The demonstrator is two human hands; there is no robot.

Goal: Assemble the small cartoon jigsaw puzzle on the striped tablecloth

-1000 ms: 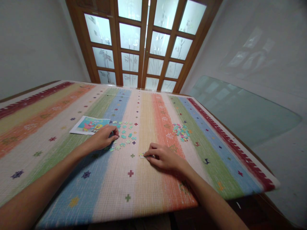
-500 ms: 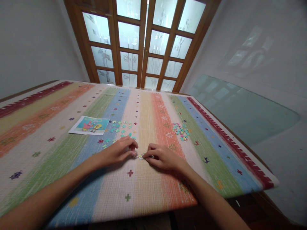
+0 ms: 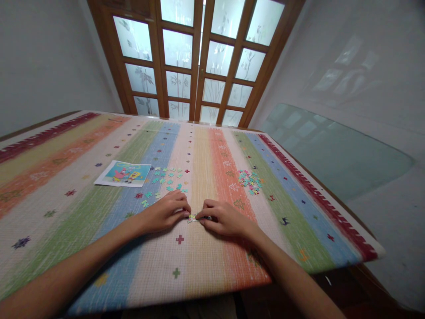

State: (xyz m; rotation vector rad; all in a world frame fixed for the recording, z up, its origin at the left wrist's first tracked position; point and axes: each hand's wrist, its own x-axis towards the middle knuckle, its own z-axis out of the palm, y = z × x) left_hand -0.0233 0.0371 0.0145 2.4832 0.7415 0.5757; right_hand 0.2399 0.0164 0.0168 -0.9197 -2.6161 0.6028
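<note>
My left hand (image 3: pixel 167 212) and my right hand (image 3: pixel 222 218) meet at the middle of a striped tablecloth (image 3: pixel 99 248). Both pinch small jigsaw pieces (image 3: pixel 192 218) lying flat between their fingertips. Several loose teal pieces (image 3: pixel 164 180) are scattered just beyond my left hand. A second heap of mixed-colour pieces (image 3: pixel 250 181) lies beyond my right hand. A printed cartoon picture (image 3: pixel 122 173) lies flat at the far left of the loose pieces.
The table's right edge (image 3: pixel 332 212) runs close to a pale wall with a glass pane (image 3: pixel 332 150) leaning on it. Wooden glazed doors (image 3: pixel 195 57) stand behind the table's far edge.
My left hand came from the teal pieces near the picture to the middle and now pinches beside my right hand. My right hand has barely moved.
</note>
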